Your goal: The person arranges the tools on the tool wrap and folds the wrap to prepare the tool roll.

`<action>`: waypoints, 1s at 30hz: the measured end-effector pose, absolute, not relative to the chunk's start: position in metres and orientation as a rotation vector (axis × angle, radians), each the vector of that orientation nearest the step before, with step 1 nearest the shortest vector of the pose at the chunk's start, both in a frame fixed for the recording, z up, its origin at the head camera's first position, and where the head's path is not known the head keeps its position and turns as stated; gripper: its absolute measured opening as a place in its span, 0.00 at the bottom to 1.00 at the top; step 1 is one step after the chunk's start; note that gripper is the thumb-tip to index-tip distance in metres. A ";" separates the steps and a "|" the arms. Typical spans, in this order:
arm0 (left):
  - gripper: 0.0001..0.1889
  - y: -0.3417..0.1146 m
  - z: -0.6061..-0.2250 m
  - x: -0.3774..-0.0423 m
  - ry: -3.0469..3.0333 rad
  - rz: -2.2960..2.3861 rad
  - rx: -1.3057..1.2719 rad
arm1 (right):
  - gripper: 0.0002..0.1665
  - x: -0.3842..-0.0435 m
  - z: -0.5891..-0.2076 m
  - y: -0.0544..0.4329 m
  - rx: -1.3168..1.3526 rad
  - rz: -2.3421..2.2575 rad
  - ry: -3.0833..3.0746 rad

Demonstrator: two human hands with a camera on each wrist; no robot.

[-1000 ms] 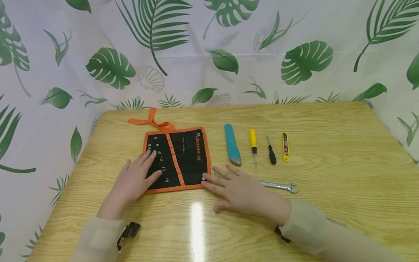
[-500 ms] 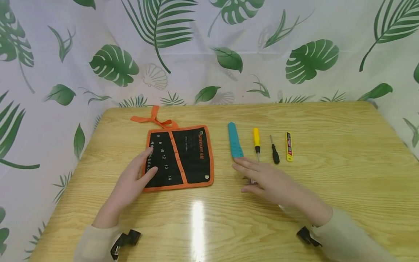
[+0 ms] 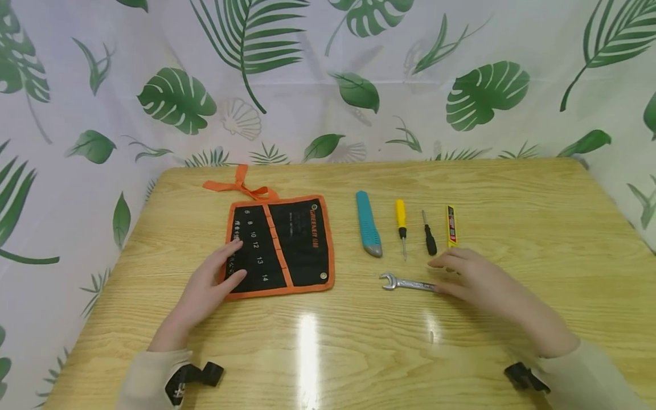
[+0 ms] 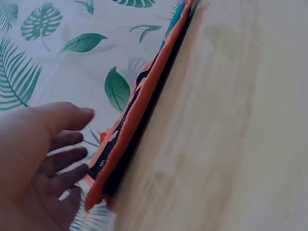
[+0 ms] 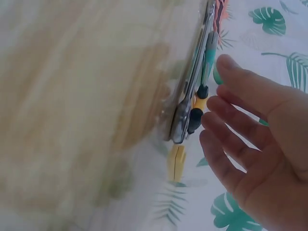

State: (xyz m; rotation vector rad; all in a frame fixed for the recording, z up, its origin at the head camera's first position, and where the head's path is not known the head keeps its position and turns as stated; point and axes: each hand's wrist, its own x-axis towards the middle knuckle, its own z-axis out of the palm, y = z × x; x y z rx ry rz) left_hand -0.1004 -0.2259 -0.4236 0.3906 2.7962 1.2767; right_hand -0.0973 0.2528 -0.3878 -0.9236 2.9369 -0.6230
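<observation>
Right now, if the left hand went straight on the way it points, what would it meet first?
Most likely the orange-edged black tool pouch: in the head view, the left hand overlaps its left side, though whether the fingers touch or hover is unclear.

Bright glare on the tabletop (image 3: pixel 369 353)
</observation>
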 end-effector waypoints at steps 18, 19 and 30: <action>0.34 -0.233 -0.436 -0.103 2.824 1.188 0.473 | 0.13 -0.100 -0.395 0.274 -0.889 -0.711 2.754; 0.34 -0.233 -0.436 -0.103 2.824 1.172 0.478 | 0.13 -0.100 -0.395 0.274 -0.893 -0.712 2.755; 0.34 -0.233 -0.442 -0.105 2.813 1.118 0.508 | 0.09 -0.100 -0.397 0.271 -0.899 -0.702 2.728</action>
